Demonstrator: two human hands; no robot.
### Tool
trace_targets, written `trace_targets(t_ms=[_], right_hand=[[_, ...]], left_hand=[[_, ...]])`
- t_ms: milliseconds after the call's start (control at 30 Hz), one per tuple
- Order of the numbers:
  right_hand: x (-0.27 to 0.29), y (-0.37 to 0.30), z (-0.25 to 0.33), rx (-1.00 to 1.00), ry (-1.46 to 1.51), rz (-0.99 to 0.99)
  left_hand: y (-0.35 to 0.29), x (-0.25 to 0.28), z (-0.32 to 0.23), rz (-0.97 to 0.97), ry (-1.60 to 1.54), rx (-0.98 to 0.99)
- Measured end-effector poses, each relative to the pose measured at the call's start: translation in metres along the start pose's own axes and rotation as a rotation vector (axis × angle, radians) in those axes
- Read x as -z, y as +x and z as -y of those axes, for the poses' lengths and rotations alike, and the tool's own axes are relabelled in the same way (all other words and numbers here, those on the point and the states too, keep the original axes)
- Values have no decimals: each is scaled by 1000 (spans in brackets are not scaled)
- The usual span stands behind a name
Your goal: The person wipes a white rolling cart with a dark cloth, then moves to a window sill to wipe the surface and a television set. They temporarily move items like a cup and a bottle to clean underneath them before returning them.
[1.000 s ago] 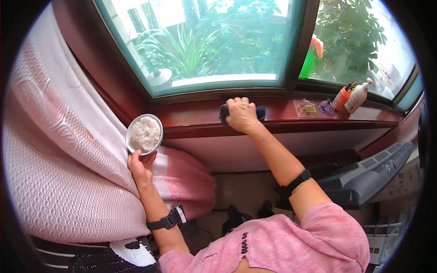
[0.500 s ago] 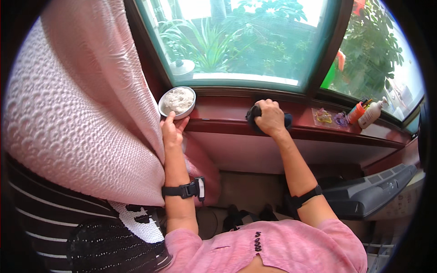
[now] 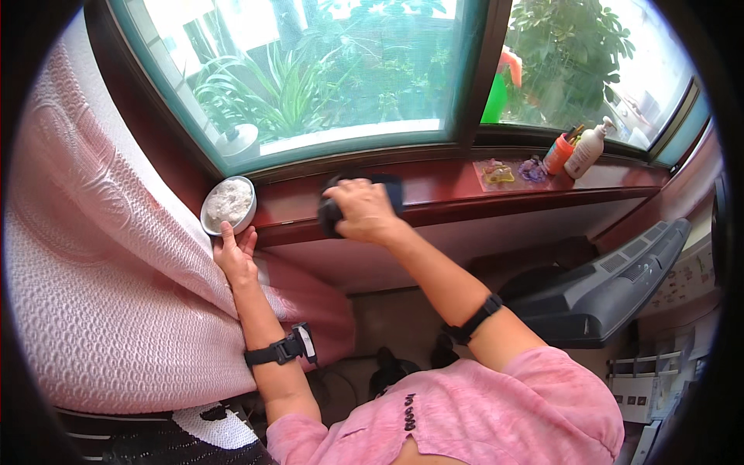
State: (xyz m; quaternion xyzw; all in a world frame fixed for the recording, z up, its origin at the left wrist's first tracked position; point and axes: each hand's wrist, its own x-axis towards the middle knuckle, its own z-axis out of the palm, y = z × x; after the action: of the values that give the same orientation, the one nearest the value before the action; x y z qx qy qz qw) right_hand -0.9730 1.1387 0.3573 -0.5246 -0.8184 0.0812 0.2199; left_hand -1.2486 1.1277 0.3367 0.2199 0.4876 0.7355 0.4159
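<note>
At the left of the frame hung a pale pink textured curtain (image 3: 116, 310), its edge close to a bowl (image 3: 246, 222) heaped with a whitish, lumpy mass (image 3: 230, 200). The left hand (image 3: 236, 260) gripped the bowl from below, thumb at its rim; whether the windowsill (image 3: 438, 182) bore any weight could not be told. A loosened grip or a snag on the curtain might have tipped the contents out.

At upper centre, the right hand (image 3: 363, 211), slightly blurred, was clasped over a bundled dark cloth (image 3: 393, 194) on the sill. A long rightward stroke could have knocked the yellow trinket (image 3: 500, 172), purple trinket (image 3: 532, 169), orange cup (image 3: 557, 155) or white pump bottle (image 3: 587, 153) at upper right. The bottle carried print too small to read; dark lettering marked the pink shirt (image 3: 496, 403) at bottom centre.
</note>
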Motion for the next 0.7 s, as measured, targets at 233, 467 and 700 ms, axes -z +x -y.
trace_targets(t_ms=[233, 467, 700], right_hand=[[35, -22, -50, -328, -216, -170], [30, -20, -42, -159, -204, -55], [32, -5, -39, -180, -228, -24]], left_hand=[[-17, 1, 9, 16, 7, 109], [-58, -17, 43, 97, 83, 134], [-88, -16, 44, 53, 120, 94]])
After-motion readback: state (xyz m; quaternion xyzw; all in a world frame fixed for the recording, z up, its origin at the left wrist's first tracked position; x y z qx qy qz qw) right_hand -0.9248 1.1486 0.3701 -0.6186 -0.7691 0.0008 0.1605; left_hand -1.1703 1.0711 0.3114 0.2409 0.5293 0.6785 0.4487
